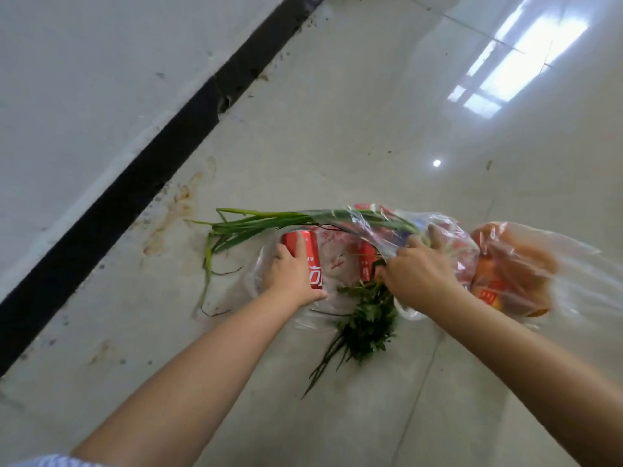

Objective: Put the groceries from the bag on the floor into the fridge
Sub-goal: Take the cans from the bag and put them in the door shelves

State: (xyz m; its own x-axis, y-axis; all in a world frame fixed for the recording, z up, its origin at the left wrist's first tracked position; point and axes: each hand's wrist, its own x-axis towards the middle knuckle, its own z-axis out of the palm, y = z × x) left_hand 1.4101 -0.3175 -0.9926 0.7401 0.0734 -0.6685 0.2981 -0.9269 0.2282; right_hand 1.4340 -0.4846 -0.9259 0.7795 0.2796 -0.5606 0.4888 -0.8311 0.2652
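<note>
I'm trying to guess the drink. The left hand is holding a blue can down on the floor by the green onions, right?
Not quite: the can is red, not blue. The head view shows the left hand holding it on the floor by the green onions.

thin clear plastic bag (340,261), glossy red metal can (305,254), shiny smooth floor (371,129)
</note>
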